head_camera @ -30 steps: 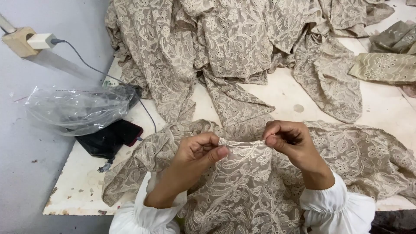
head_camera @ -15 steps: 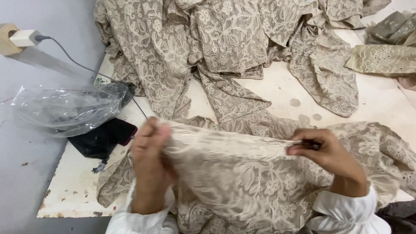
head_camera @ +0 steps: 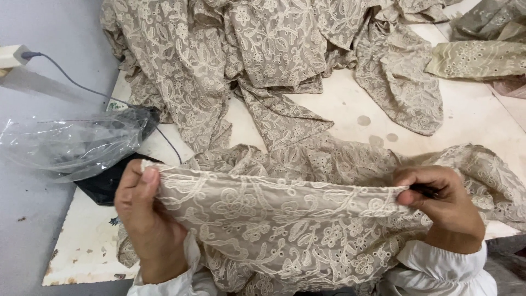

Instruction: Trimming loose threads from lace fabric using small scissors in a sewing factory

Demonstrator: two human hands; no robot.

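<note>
A piece of beige embroidered lace fabric [head_camera: 274,219] is stretched taut between my two hands just above the near edge of the table. My left hand [head_camera: 145,219] pinches its left end, thumb on top. At the right end my right hand [head_camera: 441,205] grips the edge of the cloth together with a small dark object, mostly hidden in the fingers. The rest of the fabric hangs down toward me and lies bunched on the table behind the stretched edge. Both wrists wear white sleeves.
A large heap of the same lace fabric [head_camera: 246,55] covers the far part of the stained white table [head_camera: 466,115]. A crumpled clear plastic bag [head_camera: 71,145] lies over a black item at the left edge. A cable [head_camera: 76,82] runs from a wall plug. Greenish cloth [head_camera: 476,57] lies far right.
My hands were pinched close together at the middle of the cloth; they have moved apart, left hand going left and right hand right, stretching the fabric's edge taut.
</note>
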